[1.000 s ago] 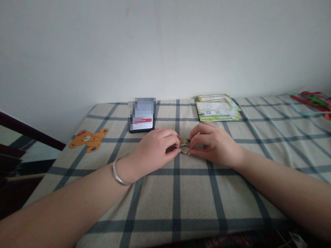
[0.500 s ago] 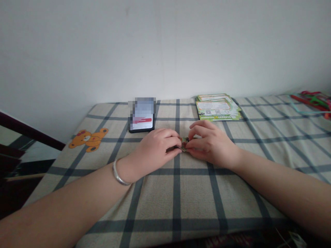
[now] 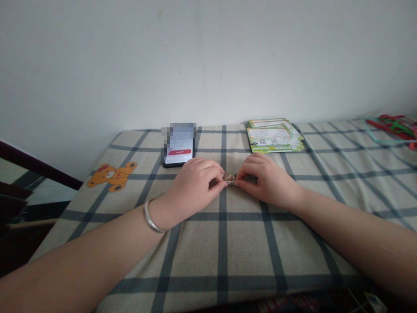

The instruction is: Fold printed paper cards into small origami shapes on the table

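Note:
A small folded piece of printed paper [image 3: 230, 178], green and brown, is pinched between both hands just above the checked cloth [image 3: 228, 243]. My left hand [image 3: 193, 184], with a silver bangle on its wrist, grips the paper's left end with closed fingers. My right hand [image 3: 265, 178] pinches the right end, fingers curled. Most of the paper is hidden by the fingertips.
A phone [image 3: 178, 149] with a lit screen lies behind my left hand. A stack of green printed leaflets [image 3: 274, 135] sits at the back centre-right. Red and green items [image 3: 395, 126] lie at the far right. A bear print [image 3: 112, 175] marks the cloth's left side.
Both hands have closed in on the paper and shifted slightly away from me. The paper now looks flatter and narrower between the fingertips.

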`<move>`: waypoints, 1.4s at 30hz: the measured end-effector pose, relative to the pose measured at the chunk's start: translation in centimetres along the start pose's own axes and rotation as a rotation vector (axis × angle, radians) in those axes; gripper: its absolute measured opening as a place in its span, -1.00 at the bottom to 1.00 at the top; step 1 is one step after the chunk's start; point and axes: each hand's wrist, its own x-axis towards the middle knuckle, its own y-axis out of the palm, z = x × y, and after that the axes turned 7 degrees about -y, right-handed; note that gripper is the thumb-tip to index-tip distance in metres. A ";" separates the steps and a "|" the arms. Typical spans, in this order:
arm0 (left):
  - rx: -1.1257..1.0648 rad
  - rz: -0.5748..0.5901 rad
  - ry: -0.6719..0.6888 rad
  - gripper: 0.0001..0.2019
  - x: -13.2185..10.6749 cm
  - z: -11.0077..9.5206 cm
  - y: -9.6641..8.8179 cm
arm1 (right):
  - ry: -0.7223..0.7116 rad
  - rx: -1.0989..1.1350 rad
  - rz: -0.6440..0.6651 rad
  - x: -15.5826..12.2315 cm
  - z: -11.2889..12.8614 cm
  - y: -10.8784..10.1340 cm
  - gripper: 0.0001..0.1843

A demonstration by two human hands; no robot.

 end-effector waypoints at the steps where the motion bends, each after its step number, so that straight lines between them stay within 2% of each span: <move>1: -0.016 -0.002 -0.007 -0.89 0.0 0.1 0.1 | 0.025 0.017 -0.009 0.0 -0.1 0.1 -0.91; 6: -0.107 -0.010 -0.070 -0.88 0.2 0.4 0.5 | 0.131 0.147 -0.054 -0.1 -0.5 0.6 -0.90; 12: -0.104 0.032 -0.084 -0.82 0.2 0.2 0.2 | 0.117 0.273 0.014 -0.1 -0.7 0.5 -0.97; 15: -0.075 0.052 -0.083 -0.81 0.1 0.1 0.0 | 0.071 0.201 0.029 -0.1 -0.8 0.4 -0.96; 18: -0.036 0.068 -0.079 -0.80 0.1 0.1 -0.1 | 0.007 0.049 0.039 -0.1 -1.0 0.4 -0.86; 21: 0.011 0.085 -0.062 -0.79 0.2 0.1 -0.1 | 0.029 -0.031 0.062 0.0 -1.2 0.5 -0.77; 27: 0.083 0.095 -0.058 -0.80 0.2 -0.2 -0.2 | 0.107 -0.055 0.092 0.3 -1.4 0.8 -0.76; 37: 0.229 0.112 -0.074 -0.79 0.2 -0.8 -0.4 | 0.106 -0.071 0.072 0.5 -1.2 0.7 -0.77; 42: 0.195 0.051 -0.035 -0.86 0.0 -0.6 -0.1 | 0.103 -0.090 0.072 0.6 -1.2 0.8 -0.78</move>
